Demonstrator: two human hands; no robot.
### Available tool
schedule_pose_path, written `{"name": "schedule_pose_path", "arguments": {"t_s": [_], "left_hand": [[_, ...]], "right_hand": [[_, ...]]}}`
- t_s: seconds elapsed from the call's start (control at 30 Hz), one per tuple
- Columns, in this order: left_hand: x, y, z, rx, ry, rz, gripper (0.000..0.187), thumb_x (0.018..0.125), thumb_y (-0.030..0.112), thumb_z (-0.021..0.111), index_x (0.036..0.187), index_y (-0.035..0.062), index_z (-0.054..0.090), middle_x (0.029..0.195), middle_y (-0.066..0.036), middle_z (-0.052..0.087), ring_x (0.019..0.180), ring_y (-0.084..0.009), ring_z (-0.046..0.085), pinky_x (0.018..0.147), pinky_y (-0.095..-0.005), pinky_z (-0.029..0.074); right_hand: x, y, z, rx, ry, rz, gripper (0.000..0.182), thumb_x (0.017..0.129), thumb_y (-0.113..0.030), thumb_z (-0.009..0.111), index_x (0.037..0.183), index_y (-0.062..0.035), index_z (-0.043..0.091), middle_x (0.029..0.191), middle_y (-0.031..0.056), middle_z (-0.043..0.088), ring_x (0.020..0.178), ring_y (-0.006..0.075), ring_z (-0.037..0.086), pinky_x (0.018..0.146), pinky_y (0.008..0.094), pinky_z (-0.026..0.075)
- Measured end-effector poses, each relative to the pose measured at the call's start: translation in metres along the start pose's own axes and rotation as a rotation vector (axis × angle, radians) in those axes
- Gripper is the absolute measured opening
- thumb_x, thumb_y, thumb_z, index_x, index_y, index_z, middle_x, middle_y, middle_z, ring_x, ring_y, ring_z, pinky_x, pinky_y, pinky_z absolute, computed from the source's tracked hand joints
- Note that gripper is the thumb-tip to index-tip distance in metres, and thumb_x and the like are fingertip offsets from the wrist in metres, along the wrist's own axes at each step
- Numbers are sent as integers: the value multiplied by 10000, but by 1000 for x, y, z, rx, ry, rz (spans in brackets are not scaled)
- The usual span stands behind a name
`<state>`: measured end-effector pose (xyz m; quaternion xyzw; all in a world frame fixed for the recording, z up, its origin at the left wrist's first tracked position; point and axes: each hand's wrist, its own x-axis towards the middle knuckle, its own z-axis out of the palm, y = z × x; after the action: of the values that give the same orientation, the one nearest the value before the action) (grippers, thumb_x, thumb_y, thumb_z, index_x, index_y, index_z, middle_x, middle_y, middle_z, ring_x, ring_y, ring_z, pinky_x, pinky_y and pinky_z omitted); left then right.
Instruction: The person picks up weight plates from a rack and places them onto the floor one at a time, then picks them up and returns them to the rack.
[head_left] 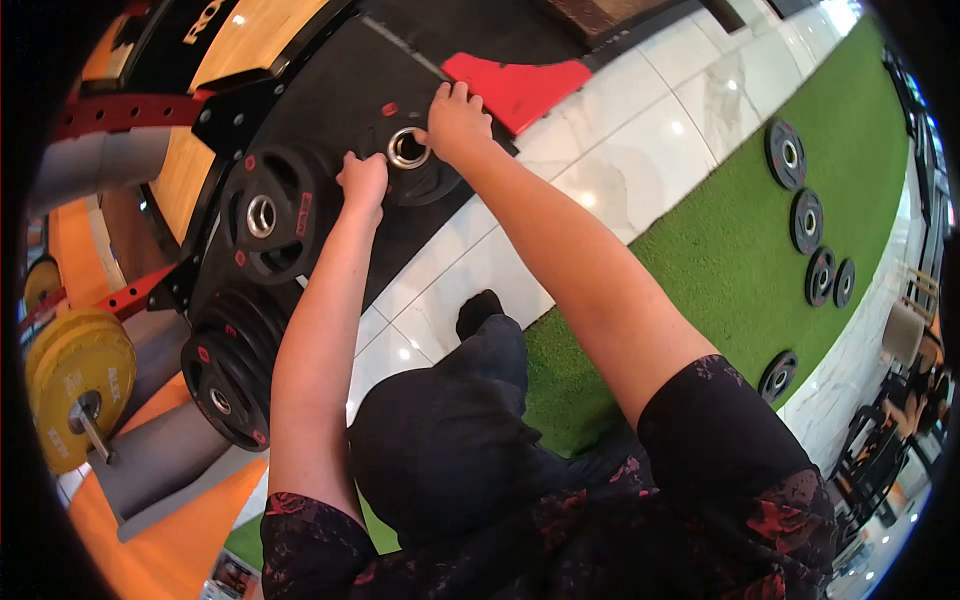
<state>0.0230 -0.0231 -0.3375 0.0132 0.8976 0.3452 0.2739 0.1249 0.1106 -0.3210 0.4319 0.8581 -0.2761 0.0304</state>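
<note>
A black weight plate with a shiny metal centre ring lies on the black mat, between my two hands. My left hand has its fingers curled round the plate's left side, close to the ring. On the other side, my right hand is bent over the plate, its thumb by the ring and its fingers toward the far rim. Both hands hide parts of the plate. Left of my left hand is a larger black grip plate with red markings.
More black plates are stacked nearer me on the left, beside yellow plates on a bar. A red rack foot lies beyond my right hand. Several small plates rest on green turf at right. White tiles run between.
</note>
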Motion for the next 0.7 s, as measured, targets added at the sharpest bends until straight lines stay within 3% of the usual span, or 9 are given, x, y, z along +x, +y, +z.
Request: {"name": "schedule_pose_path", "arguments": {"t_s": [0.1, 0.2, 0.37, 0.53, 0.7], "left_hand": [[-27, 38, 12, 139, 12, 154, 787, 839, 214, 657, 1515, -61, 362, 1500, -283, 440, 1401, -441, 428, 1142, -400, 377], [-37, 73, 43, 64, -157, 438, 773, 864, 242, 688, 1522, -9, 368, 1498, -262, 451, 1388, -369, 457, 1125, -410, 396], [-172, 184, 133, 77, -448, 578, 640, 942, 231, 654, 1500, 35, 410, 1424, -200, 544, 1281, -266, 545, 1060, -361, 441], [-328, 227, 292, 146, -754, 665, 585, 964, 243, 668, 1479, 80, 444, 1275, -119, 630, 1028, -170, 605, 886, -318, 499], [-482, 168, 489, 286, -1037, 810, 612, 983, 329, 661, 1506, 142, 405, 1334, -114, 592, 1149, -204, 592, 886, -399, 535]], "right_hand": [[-15, 35, -36, 27, 105, -4, 765, 834, -447, 801, 1353, 14, 480, 1329, 152, 504, 1249, 377, 539, 931, 549, 534], [-35, 107, -84, 2, 177, 95, 702, 834, -491, 779, 1298, -29, 525, 1325, 136, 509, 1238, 342, 543, 928, 549, 524], [-106, 267, -185, 71, 297, 325, 683, 833, -477, 778, 1320, -65, 534, 1325, 124, 508, 1231, 318, 536, 931, 530, 514], [-238, 479, -251, 95, 404, 615, 701, 858, -512, 747, 1324, -42, 516, 1322, 139, 494, 1242, 331, 524, 934, 535, 508], [-422, 671, -263, 97, 471, 1040, 790, 857, -558, 738, 1397, -44, 477, 1415, 174, 463, 1300, 355, 503, 974, 572, 505]]}}
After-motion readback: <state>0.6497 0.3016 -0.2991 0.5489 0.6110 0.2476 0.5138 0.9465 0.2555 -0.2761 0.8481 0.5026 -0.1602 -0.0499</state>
